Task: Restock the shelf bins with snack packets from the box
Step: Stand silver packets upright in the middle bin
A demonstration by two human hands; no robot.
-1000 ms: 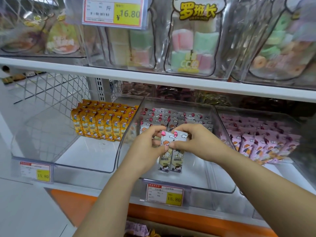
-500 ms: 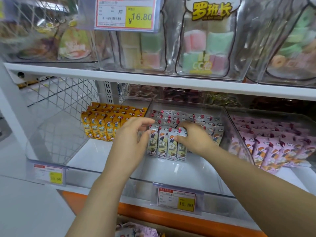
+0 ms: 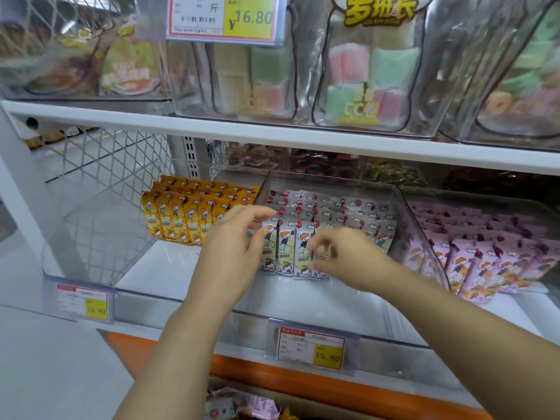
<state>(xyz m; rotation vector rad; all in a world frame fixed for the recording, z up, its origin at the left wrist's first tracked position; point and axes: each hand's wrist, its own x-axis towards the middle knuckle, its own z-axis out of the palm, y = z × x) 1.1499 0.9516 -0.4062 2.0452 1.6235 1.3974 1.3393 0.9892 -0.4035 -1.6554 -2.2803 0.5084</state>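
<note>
A front row of grey-white snack packets (image 3: 286, 250) stands upright in the middle clear bin (image 3: 403, 341), with more rows of the same packets (image 3: 348, 207) behind it. My left hand (image 3: 233, 250) hovers at the row's left end, fingers loosely spread and holding nothing. My right hand (image 3: 345, 256) is motion-blurred at the row's right end. Its loosely curled fingertips lie over the rightmost packet, with no clear grip. The box (image 3: 242, 404) with pink packets peeks in at the bottom edge.
The left bin (image 3: 100, 247) holds yellow packets (image 3: 181, 216) at its back. The right bin (image 3: 424, 237) holds pink packets (image 3: 485, 256). A white shelf board (image 3: 272, 134) runs close above. Price tags (image 3: 312, 348) hang on the bin fronts, above an orange ledge (image 3: 303, 383).
Both hands carried two packets into the middle bin and set them in the front row. The hands now draw back from the row with the fingers loosened.
</note>
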